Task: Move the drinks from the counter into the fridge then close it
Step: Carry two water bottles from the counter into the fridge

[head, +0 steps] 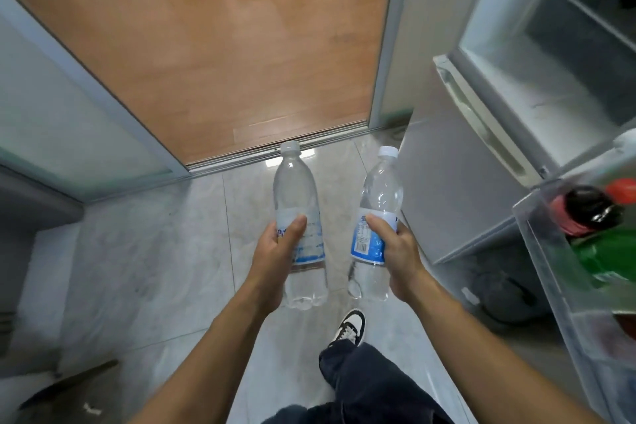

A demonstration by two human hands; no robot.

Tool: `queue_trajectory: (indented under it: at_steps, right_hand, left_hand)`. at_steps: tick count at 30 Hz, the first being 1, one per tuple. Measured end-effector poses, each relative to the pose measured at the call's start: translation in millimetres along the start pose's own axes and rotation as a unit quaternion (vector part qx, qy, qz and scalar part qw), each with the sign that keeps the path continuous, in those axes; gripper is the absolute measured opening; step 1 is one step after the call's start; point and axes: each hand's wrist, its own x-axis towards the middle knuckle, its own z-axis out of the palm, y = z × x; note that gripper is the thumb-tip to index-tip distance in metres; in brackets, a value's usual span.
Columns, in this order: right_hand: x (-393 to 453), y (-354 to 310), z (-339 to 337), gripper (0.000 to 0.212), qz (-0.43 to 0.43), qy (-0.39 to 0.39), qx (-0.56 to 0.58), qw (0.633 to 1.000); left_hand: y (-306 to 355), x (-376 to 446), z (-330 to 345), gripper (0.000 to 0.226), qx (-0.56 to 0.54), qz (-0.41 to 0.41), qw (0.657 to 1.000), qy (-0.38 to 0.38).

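The left hand (pixel 275 251) wraps its fingers around the labelled middle of a clear plastic water bottle with a white cap (pixel 298 217), thumb across the front. The right hand (pixel 395 251) is closed the same way on a second clear plastic water bottle with a blue-and-white label (pixel 377 217). Both bottles stand nearly upright, caps tilted slightly away, held side by side without touching above a pale tiled floor (pixel 155 268). To the right, the silver fridge (pixel 457 182) is open. Its clear plastic door shelf (pixel 550 268) already holds a dark bottle with a red cap (pixel 585 210) and a green bottle (pixel 605 258) and looks crowded, while the white interior shelf (pixel 537 103) shows bare space. The step appears to be carrying the bottles to the fridge. To do it well, turn right, keep each bottle upright, set one down fully before releasing it, and choose the open space rather than forcing the bottles into the door shelf.
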Motion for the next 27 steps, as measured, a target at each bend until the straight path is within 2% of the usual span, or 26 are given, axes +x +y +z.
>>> queue_trajectory:
  at_steps: [5, 8, 16, 20, 21, 27]
  right_hand:
    - [64, -59, 3, 0.023, -0.018, 0.026, 0.022, 0.999]
    - [94, -89, -4, 0.017, -0.028, 0.054, 0.040, 0.997]
    - [169, -140, -25, 0.007, -0.058, 0.184, 0.085, 0.978]
    - [191, -179, -26, 0.059, -0.074, 0.257, 0.109, 0.957]
    - [194, -191, -26, 0.064, -0.086, 0.273, 0.116, 0.951]
    - [196, -265, -43, 0.035, -0.180, 0.380, 0.136, 0.897]
  left_hand:
    - [62, 80, 32, 0.047, 0.003, -0.001, 0.999, -0.033]
    - [87, 121, 54, 0.040, 0.006, -0.014, 0.998, -0.064]
    - [140, 239, 120, 0.037, 0.043, -0.042, 0.980, -0.191]
    - [180, 286, 156, 0.035, 0.064, -0.040, 0.959, -0.272]
    - [192, 296, 166, 0.032, 0.075, -0.036, 0.952, -0.293]
    - [265, 330, 239, 0.018, 0.113, 0.014, 0.902, -0.417]
